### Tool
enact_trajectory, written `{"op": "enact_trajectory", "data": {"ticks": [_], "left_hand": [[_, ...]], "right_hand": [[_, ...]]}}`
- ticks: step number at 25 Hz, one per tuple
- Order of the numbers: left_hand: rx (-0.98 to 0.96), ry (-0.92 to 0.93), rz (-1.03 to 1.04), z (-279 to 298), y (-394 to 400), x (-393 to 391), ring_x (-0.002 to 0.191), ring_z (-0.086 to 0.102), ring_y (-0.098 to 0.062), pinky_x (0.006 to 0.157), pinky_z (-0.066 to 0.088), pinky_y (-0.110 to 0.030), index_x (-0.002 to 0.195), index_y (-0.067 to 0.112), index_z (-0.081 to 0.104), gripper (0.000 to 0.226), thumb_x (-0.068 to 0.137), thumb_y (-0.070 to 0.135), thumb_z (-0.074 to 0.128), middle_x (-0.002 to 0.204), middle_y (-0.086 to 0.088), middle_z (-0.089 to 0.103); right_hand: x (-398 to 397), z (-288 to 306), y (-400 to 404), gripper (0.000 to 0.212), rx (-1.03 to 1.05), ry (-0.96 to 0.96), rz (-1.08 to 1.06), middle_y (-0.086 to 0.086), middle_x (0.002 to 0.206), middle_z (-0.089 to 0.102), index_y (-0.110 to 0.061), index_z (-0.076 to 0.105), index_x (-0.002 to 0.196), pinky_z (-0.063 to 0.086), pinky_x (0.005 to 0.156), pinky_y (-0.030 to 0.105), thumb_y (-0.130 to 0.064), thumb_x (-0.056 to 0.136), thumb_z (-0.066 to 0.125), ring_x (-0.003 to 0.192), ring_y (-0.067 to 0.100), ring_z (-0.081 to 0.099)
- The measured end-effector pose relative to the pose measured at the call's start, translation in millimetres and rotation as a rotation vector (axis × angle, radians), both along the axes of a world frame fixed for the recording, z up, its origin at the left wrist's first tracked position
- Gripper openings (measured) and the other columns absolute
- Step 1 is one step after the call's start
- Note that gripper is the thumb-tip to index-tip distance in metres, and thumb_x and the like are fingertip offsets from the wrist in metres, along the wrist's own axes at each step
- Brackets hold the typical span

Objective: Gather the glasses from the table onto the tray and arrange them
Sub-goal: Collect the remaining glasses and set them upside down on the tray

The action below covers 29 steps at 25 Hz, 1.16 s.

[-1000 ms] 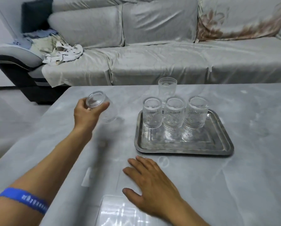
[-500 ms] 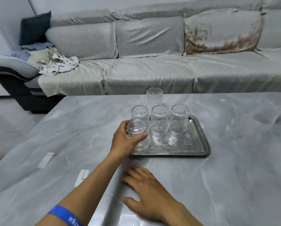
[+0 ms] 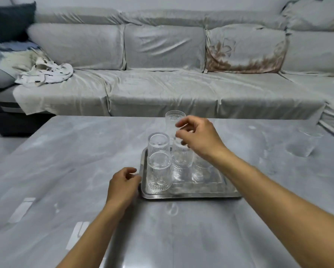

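A steel tray (image 3: pixel 183 194) lies mid-table. Several clear ribbed glasses stand on it: one at the front left (image 3: pixel 159 172), one behind that (image 3: pixel 158 142), one in the middle (image 3: pixel 181 158), and one on the right (image 3: pixel 198 172) partly hidden under my right forearm. Another glass (image 3: pixel 173 118) stands on the table just behind the tray. A further glass (image 3: pixel 305 145) is far right on the table. My left hand (image 3: pixel 123 183) rests by the tray's left edge, fingers loosely curled, holding nothing. My right hand (image 3: pixel 198 137) reaches over the tray, fingers spread beside the rear glass.
The grey marble-look table (image 3: pixel 65 161) runs wide to the left and in front of the tray. Beyond its far edge stands a grey covered sofa (image 3: pixel 162 89) with crumpled cloths (image 3: pixel 46 75) at its left end.
My left hand set its glass at the tray's front left and let go. My right hand lifted from the table's front and reached over the tray toward the rear glass.
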State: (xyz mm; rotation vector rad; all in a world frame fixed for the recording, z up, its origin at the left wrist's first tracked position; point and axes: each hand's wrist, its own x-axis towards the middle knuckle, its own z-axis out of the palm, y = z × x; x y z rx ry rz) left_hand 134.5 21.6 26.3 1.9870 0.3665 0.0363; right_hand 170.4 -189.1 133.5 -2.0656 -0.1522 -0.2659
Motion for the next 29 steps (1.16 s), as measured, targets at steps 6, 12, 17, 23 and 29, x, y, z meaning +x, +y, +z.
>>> {"op": "enact_trajectory", "data": {"ticks": [6, 12, 17, 23, 29], "left_hand": [[0.167, -0.018, -0.185, -13, 8, 13, 0.063, 0.063, -0.018, 0.066, 0.052, -0.037, 0.072, 0.03, 0.069, 0.013, 0.078, 0.019, 0.065, 0.064, -0.002, 0.067], [0.155, -0.057, -0.223, -25, 11, 19, 0.056, 0.049, -0.017, 0.06, 0.046, -0.036, 0.083, 0.02, 0.07, 0.007, 0.081, 0.02, 0.063, 0.056, 0.005, 0.055], [0.09, -0.037, 0.048, 2, 7, 17, 0.09, 0.064, -0.018, 0.087, 0.052, -0.039, 0.111, 0.019, 0.067, 0.034, 0.077, 0.012, 0.068, 0.105, 0.001, 0.068], [-0.507, -0.328, -0.205, 87, -25, -21, 0.1, 0.069, -0.007, 0.071, 0.053, -0.016, 0.121, 0.03, 0.061, 0.063, 0.063, 0.042, 0.083, 0.11, 0.005, 0.071], [-0.527, -0.388, -0.289, 82, -69, -55, 0.093, 0.074, -0.019, 0.074, 0.057, -0.023, 0.105, 0.015, 0.069, 0.044, 0.065, 0.023, 0.087, 0.098, -0.002, 0.078]], "right_hand": [[127, -14, 7, 0.058, -0.882, 0.246, -0.011, 0.003, 0.143, 0.049, -0.026, 0.046, 0.138, 0.046, 0.094, 0.037, -0.019, 0.082, 0.057, 0.122, 0.028, 0.052], [158, -34, 8, 0.02, -0.825, 0.091, -0.041, 0.011, 0.104, 0.072, -0.01, 0.07, 0.095, 0.053, 0.081, 0.039, -0.006, 0.086, 0.053, 0.092, 0.03, 0.064], [91, 4, -15, 0.011, -0.342, -0.151, -0.128, 0.003, 0.087, 0.072, -0.013, 0.07, 0.088, 0.053, 0.075, 0.036, -0.012, 0.089, 0.059, 0.082, 0.021, 0.066], [-55, 16, -31, 0.012, 0.898, 0.177, 0.088, 0.003, 0.083, 0.073, -0.014, 0.069, 0.091, 0.06, 0.076, 0.04, -0.008, 0.091, 0.058, 0.075, 0.027, 0.07], [-103, -6, -24, 0.02, 0.872, 0.358, 0.184, 0.011, 0.1, 0.066, -0.016, 0.058, 0.106, 0.058, 0.069, 0.038, -0.008, 0.089, 0.061, 0.076, 0.026, 0.068]]}}
